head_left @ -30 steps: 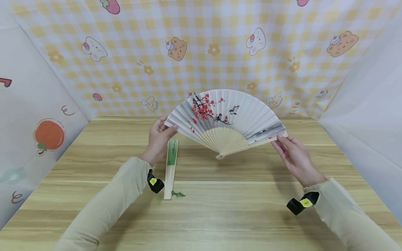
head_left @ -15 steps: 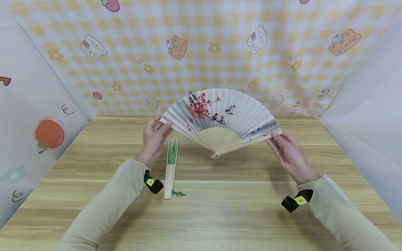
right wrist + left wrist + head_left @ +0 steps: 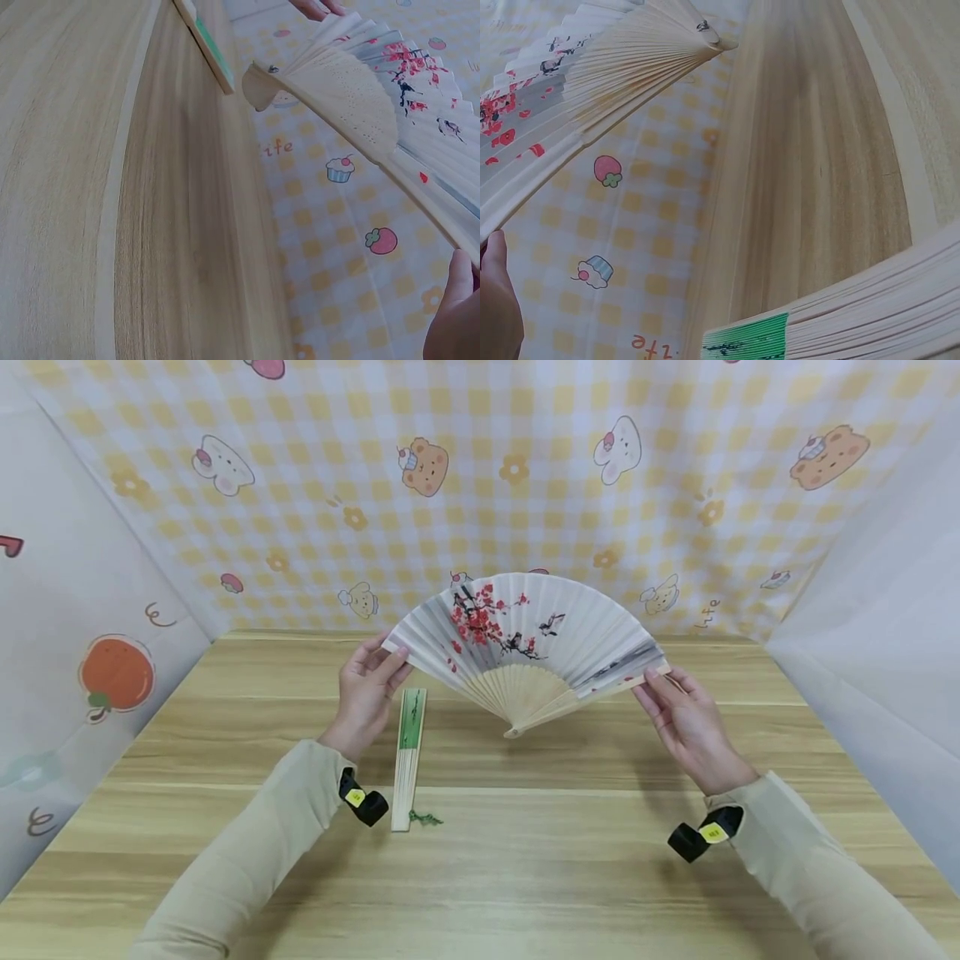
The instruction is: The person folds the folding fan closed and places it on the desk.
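A white folding fan (image 3: 577,635), painted with red blossoms and small birds, is spread wide and held up above the table. My left hand (image 3: 366,693) pinches its left outer edge between thumb and fingers. At the opposite end my right hand (image 3: 693,727) pinches the right outer rib. The fan's pivot points down toward me, and its pale ribs (image 3: 337,94) show in the right wrist view. Below my left hand a second fan (image 3: 409,756), folded and green with a green tassel (image 3: 426,818), lies on the table; its green end (image 3: 750,337) appears in the left wrist view.
The wooden table (image 3: 525,877) stretches under both arms. Behind it hangs a yellow checked cloth (image 3: 480,518) with cartoon animals. White cloth walls (image 3: 60,635) stand at the left and right sides.
Both hands have shifted a little to the left with the spread fan, mostly in the first half second. The fan stays spread. The folded green fan has not moved on the table.
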{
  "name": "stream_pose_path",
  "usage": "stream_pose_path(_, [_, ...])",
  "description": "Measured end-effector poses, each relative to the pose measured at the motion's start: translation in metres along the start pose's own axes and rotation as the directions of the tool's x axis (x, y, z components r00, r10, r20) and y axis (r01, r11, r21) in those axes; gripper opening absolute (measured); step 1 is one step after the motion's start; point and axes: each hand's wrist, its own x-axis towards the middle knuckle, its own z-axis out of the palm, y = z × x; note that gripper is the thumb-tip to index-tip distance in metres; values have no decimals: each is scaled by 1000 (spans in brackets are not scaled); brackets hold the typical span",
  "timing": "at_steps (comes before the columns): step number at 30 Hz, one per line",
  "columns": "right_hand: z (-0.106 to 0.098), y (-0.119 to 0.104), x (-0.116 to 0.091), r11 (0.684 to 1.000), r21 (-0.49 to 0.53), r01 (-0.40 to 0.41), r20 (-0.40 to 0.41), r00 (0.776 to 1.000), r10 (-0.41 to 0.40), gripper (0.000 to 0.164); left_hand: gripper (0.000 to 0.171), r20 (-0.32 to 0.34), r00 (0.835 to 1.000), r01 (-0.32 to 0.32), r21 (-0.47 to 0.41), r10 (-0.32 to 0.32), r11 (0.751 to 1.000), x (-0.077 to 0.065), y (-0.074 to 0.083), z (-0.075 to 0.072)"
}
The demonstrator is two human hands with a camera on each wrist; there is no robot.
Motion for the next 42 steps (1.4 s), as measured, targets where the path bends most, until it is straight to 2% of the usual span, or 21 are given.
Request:
stream_pose_path(6, [2, 1, 0, 999, 32, 4, 16, 1000, -4, 13, 25, 4, 1000, 3, 3, -3, 1000, -3, -1, 0])
stream_pose_path(18, [5, 1, 0, 1000, 21, 3, 10, 1000, -4, 12, 24, 27, 1000, 6, 6, -6, 1000, -5, -4, 0])
stream_pose_path(26, [7, 2, 0, 1000, -5, -14, -3, 1000, 14, 13, 23, 47, 999, 9, 68, -12, 998, -7, -7, 3])
stream_pose_path(33, [9, 3, -1, 999, -40, -20, 0, 1000, 20, 12, 26, 82, 997, -1, 76, -5, 997, -9, -9, 8])
stream_pose_path(42, [10, 3, -2, 999, -31, -20, 24, 1000, 21, 15, 26, 113, 993, 17, 114, -30, 993, -12, -12, 10])
